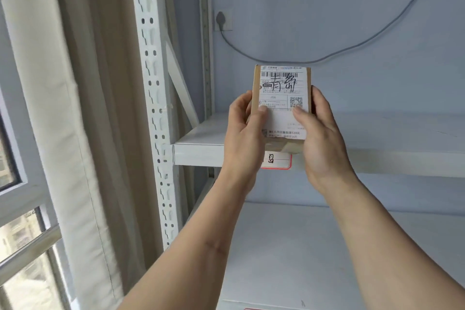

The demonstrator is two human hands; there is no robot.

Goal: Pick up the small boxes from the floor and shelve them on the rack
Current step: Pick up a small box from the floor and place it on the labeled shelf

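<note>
Where the pale wall (352,20) fills the background, a white metal rack (151,83) stands against it, its slotted upright running down the left of the view beside a cream curtain (75,108) and a window frame (22,196). The upper shelf (402,138) of the rack crosses the middle of the view, and a lower shelf (327,246) lies beneath it; the surfaces of both that show are bare. A grey cable (314,60) sags across the wall from a plug in a socket (222,20) near the rear upright. A red-edged label (276,160) sticks to the front lip of the upper shelf, partly hidden by the hands. In front of that lip, held upright between both hands, is a small cardboard box (283,103) with a printed shipping label facing the camera. The left hand (245,131) clasps its left edge, thumb on the label; the right hand (319,133) clasps the right edge likewise, fingers of both closed on the box.
</note>
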